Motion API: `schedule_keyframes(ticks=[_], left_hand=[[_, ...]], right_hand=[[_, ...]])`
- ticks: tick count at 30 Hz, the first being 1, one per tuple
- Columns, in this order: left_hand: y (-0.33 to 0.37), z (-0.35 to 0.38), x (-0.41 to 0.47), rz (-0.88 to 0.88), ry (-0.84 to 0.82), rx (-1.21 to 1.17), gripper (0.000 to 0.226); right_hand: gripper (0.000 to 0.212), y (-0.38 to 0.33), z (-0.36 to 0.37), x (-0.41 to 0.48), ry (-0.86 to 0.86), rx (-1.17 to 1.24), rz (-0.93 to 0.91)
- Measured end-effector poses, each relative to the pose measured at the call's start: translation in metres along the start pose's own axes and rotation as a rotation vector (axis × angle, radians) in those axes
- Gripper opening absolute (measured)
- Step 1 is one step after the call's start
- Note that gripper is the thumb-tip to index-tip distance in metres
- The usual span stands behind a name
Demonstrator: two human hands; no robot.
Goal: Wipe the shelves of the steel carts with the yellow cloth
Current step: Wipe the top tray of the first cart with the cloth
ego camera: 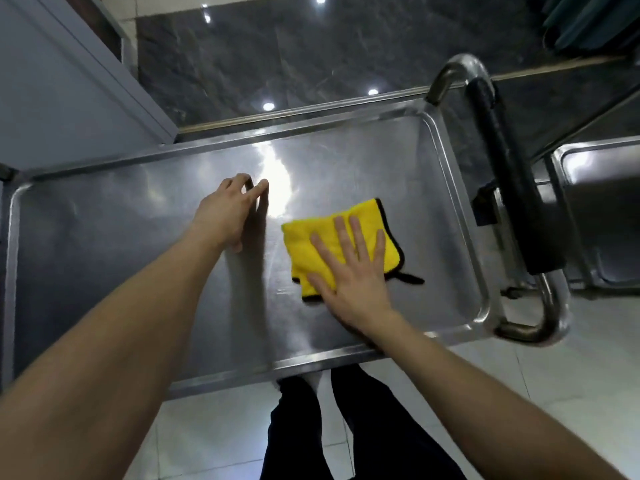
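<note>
The cloth (pixel 306 245) lies folded on the cart's top shelf (pixel 104 278), right of the middle. It is pressed flat under the right hand (pixel 349 271), whose fingers are spread straight; nothing is gripped. The left hand (pixel 225 209) is braced fingertips-down on bare steel near the cloth and holds nothing.

The cloth is judged light, soft and limp, and likely to bunch or slip on the smooth steel. It is best driven by broad, flat pressure over its middle.

The shelf is bounded by a raised rim (pixel 462 216), so the corners may call for fingertip work. Wide room is open to the left. To the right, a handle (pixel 498 174) stands just beyond the rim, with a second cart (pixel 602 202) near.
</note>
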State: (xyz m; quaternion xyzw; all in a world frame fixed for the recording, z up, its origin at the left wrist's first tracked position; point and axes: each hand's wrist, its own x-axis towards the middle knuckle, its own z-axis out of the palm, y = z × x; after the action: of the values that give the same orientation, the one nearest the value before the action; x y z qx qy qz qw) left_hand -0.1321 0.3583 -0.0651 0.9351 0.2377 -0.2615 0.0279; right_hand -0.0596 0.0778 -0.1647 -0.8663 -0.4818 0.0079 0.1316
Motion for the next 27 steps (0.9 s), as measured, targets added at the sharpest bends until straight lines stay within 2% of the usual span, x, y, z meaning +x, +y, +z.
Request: schedule_keyframes(ticks=[3,6,10,14,15,19,23,25,27], left_hand=[[0.009,-0.006,-0.008,-0.026,0.008,0.043,0.148],[0.042,-0.009,-0.016,-0.053,0.073,0.058,0.124],[0.099,-0.007,-0.016,-0.066,0.085,-0.141,0.101],[0.11,0.001,-0.009,-0.088,0.122,-0.264,0.084],[0.108,0.002,-0.009,-0.097,0.109,-0.262,0.088],[0.108,-0.001,-0.006,-0.12,0.015,-0.223,0.13],[0.106,0.01,-0.003,-0.13,0.041,-0.21,0.134],[0.104,0.011,-0.002,-0.143,0.053,-0.219,0.135],[0.103,0.013,-0.003,-0.129,0.052,-0.219,0.134]], right_hand=[[0.075,-0.003,-0.007,-0.073,-0.035,0.014,-0.072],[0.076,0.0,-0.013,-0.07,-0.065,-0.008,-0.072],[0.073,0.001,-0.009,-0.065,-0.069,-0.014,-0.065],[0.07,0.029,-0.012,-0.054,-0.057,-0.026,-0.042],[0.069,0.04,-0.015,-0.043,-0.064,-0.046,-0.023],[0.068,0.09,-0.021,0.067,-0.089,-0.082,0.101],[0.07,0.124,-0.026,0.199,-0.188,-0.014,0.193],[0.071,0.132,-0.022,0.217,-0.205,-0.036,0.178],[0.07,0.139,-0.025,0.198,-0.169,-0.056,0.15]])
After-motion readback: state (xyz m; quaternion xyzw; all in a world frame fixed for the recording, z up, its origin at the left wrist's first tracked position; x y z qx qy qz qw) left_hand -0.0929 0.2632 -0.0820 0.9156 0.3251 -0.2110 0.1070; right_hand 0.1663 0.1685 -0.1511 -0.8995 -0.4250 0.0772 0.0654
